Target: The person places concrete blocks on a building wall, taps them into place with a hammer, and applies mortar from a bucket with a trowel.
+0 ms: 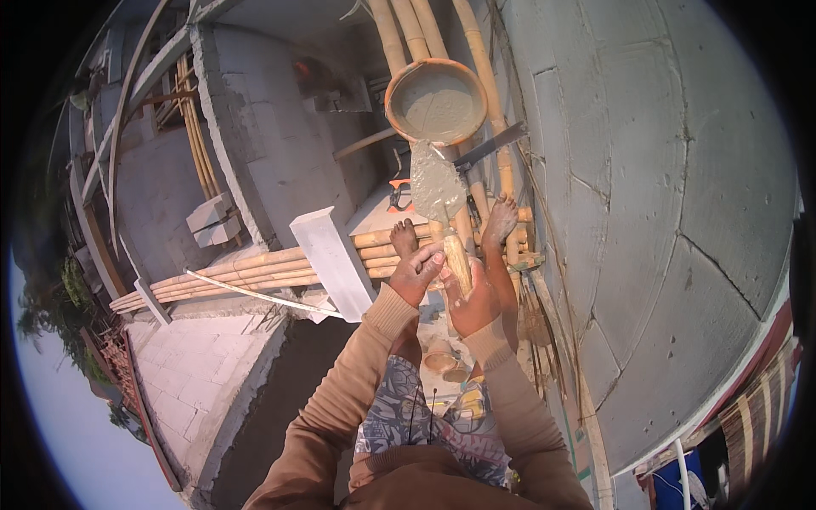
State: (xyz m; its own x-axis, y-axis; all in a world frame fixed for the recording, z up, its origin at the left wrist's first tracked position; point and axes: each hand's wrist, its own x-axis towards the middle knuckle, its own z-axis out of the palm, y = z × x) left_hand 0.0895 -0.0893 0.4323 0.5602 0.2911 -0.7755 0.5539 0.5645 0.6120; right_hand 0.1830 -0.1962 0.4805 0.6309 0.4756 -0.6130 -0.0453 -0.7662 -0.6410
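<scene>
In my right hand is the wooden handle of a trowel, its blade pointing away from me and coated in wet grey mortar. My left hand is beside the handle, fingers closed together close to my right fingers. What they pinch, if anything, is hidden. Just beyond the blade, an orange-rimmed bowl of wet mortar rests on bamboo poles. Against the bowl's near side lies a dark flat blade or strip. An orange-handled saw lies left of the trowel.
My bare feet stand on bamboo poles running crosswise. To the right rises a grey block wall. A pale block stands upright at left, near a ledge. Below, small round containers show between my legs.
</scene>
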